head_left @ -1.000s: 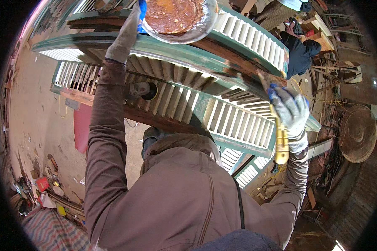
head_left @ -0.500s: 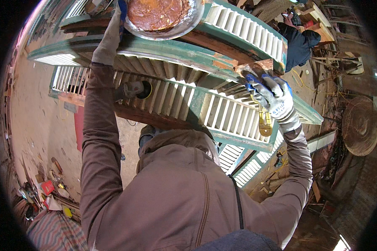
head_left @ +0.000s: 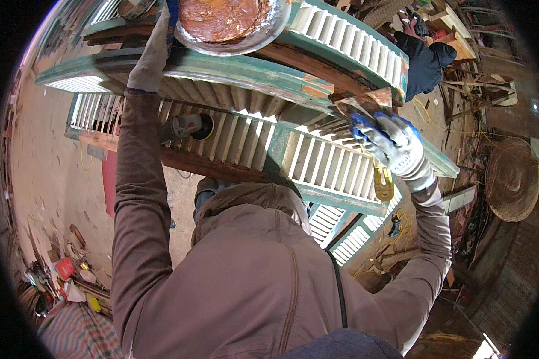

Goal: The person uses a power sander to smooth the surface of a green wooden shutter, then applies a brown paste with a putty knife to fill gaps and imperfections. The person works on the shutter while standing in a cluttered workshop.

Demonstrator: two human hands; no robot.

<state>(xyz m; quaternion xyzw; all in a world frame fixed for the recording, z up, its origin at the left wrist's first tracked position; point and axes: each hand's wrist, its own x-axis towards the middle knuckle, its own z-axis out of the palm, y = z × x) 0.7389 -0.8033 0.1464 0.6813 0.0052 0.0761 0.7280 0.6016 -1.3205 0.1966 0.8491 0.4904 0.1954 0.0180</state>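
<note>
- Left hand (head_left: 153,51), in a grey glove, raised to the near rim of a metal bowl (head_left: 230,27) of reddish-brown filler, fingers curled on the rim.
- Bowl resting on the top rail of a green louvred shutter (head_left: 317,161), at its far left corner.
- Right hand (head_left: 392,146), in a blue-and-grey glove, clamped around the yellow handle of a putty knife (head_left: 374,128), blade smeared brown and pressed near the shutter's right edge.
- Probably light and stiff, that knife; best held by the handle, clear of the sticky blade.
- Likely slippery and top-heavy, the bowl; safest gripped under the rim.
- Round grinder (head_left: 188,127) lying on the slats, left of centre.
</note>
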